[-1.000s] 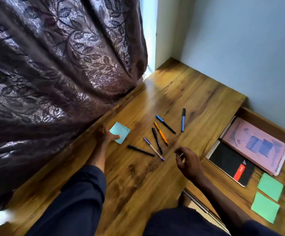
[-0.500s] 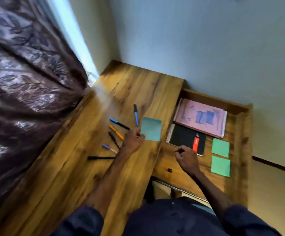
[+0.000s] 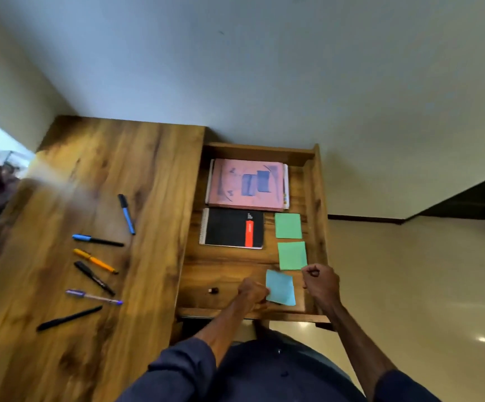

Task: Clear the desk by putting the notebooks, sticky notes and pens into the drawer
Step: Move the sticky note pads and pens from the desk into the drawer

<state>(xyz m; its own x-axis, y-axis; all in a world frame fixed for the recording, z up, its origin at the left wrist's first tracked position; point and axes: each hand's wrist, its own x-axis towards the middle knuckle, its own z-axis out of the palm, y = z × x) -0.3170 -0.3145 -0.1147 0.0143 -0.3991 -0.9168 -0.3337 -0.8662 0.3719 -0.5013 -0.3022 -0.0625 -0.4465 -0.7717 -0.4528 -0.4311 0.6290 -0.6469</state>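
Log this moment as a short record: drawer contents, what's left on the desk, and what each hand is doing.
drawer: open, right of the desk
in drawer: pink notebook, black notebook, two green sticky pads
blue sticky pad: over the drawer's front part, pinched at its left edge
left hand: holds the blue sticky pad
right hand: loosely closed, holds nothing visible, beside the blue pad
desk: six pens remain, loosely spread
small dark item: in drawer, too small to identify

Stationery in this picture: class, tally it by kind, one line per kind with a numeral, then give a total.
Pens, on the desk: 6
Notebooks, in the drawer: 2
Sticky notes, in the drawer: 3
Total: 11
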